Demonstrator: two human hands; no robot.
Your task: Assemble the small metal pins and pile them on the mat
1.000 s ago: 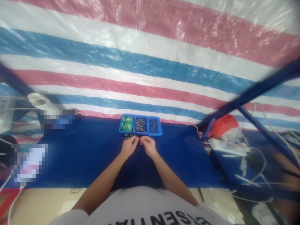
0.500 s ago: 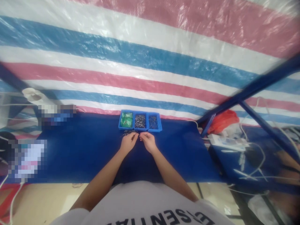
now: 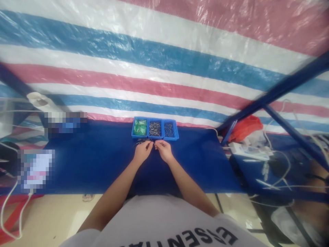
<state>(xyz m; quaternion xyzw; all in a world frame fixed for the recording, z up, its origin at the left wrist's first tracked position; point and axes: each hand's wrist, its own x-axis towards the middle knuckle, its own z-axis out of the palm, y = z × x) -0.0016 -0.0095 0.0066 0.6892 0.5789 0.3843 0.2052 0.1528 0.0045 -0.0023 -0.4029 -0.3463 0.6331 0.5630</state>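
My left hand (image 3: 143,151) and my right hand (image 3: 164,151) are close together, fingertips almost meeting, in front of three joined blue bins. Each hand is closed in a pinch; whatever lies between the fingertips is too small to name. A loose pile of thin dark metal pieces (image 3: 143,140) lies beside the left fingers, partly hidden by that hand. Small green packets (image 3: 140,127) fill the left bin. Many short metal pieces (image 3: 155,128) are in the middle bin, and fewer thin ones (image 3: 169,129) lie in the right bin.
The bins stand at the back of a blue table (image 3: 89,164), against a striped plastic sheet (image 3: 159,89). A white roll (image 3: 41,101) is at the left. On the right are a blue metal frame (image 3: 277,85), a red bag (image 3: 244,128) and white cables (image 3: 289,168).
The view has shifted slightly, so the bins and table appear a little higher. Both hands stay pinched together in front of the bins, with only small finger movement.
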